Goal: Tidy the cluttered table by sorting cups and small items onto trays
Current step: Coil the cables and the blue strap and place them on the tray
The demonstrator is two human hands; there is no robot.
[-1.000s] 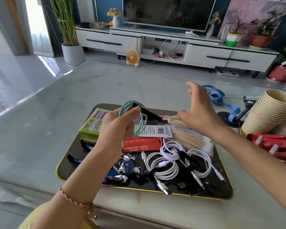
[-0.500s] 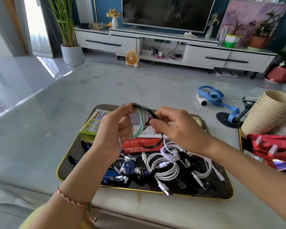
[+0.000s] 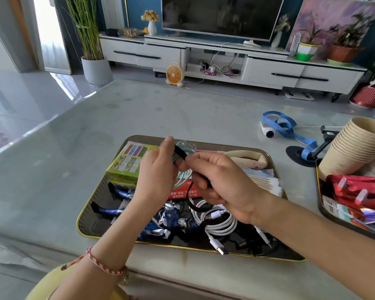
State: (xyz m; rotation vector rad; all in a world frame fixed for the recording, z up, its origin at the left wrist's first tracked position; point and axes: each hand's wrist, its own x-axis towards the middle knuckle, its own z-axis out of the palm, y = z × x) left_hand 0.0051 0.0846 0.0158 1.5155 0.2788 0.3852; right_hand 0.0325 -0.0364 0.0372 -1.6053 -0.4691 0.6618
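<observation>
Grey marble-look table (image 3: 139, 118), glossy. Large rounded-rectangle tray (image 3: 89, 221) in the middle, black glossy base with a thin gold rim. In it:
- green printed carton (image 3: 128, 161) at far left
- blue-and-silver toy figure (image 3: 171, 221) lying at the near side
- red flat box (image 3: 182, 192) in the middle
- white cables (image 3: 221, 224) coiled near right, plugs loose
- pack of cotton swabs (image 3: 266, 182) at right
- beige padded item (image 3: 247, 156) at the far edge

Second dark tray (image 3: 325, 210) at the right edge, partly cut off, holds shiny red packets (image 3: 362, 189). A nested stack of tan paper cups (image 3: 353, 146) lies tilted at its far end; can't tell if it's inside the rim.

Loose on the table: blue ribbon-like tape (image 3: 284, 126) and a black stand (image 3: 305, 152).

Hands are together above the tray's centre. The left hand (image 3: 158, 176) pinches the mint-green cable coil (image 3: 182, 176). The right hand (image 3: 223, 185) has its fingers curled round the black strap (image 3: 181, 152), which crosses the coil and trails down in a loop under the hand.

Versus 1 s ago: the right hand was spread open and apart, and the strap stuck out free from the coil. By 0.5 s ago it had reached the strap; now it is wrapped further. Tray contents unchanged.
</observation>
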